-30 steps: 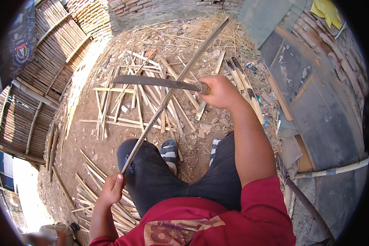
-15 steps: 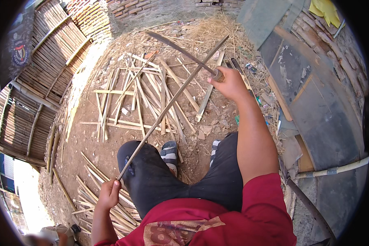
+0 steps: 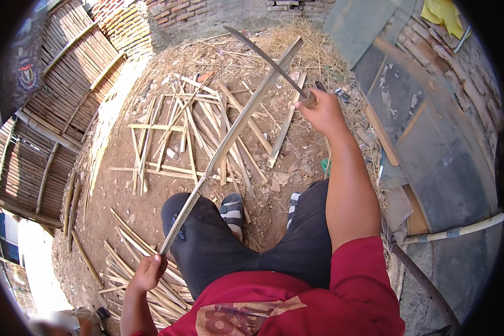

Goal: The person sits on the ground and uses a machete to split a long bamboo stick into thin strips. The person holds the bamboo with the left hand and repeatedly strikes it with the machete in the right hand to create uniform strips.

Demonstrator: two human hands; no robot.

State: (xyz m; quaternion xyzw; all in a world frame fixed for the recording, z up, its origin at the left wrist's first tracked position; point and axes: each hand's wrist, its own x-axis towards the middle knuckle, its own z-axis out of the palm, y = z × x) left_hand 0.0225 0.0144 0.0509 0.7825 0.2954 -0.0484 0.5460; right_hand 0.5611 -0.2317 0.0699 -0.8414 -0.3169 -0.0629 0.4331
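My left hand [image 3: 148, 273] is closed round the near end of a long bamboo strip [image 3: 228, 147], which slants up and away to the right across my left knee. In my right hand [image 3: 322, 113] is the wooden handle of a machete [image 3: 263, 57]; its dark, narrow blade points to the far left. Near the strip's far end the blade crosses it, and I cannot tell whether the two touch. The strip's broad, pale face is turned upward.
Several split bamboo strips [image 3: 199, 126] lie jumbled on the dirt ahead, and a second pile [image 3: 145, 274] lies by my left side. Dark boards [image 3: 431, 145] lean at the right. A bamboo-slat panel [image 3: 73, 61] stands at the left, a brick wall [image 3: 190, 12] at the back.
The bamboo strip has turned from its narrow edge to its broad face. My right hand and the machete have shifted slightly right, and the blade tip has risen.
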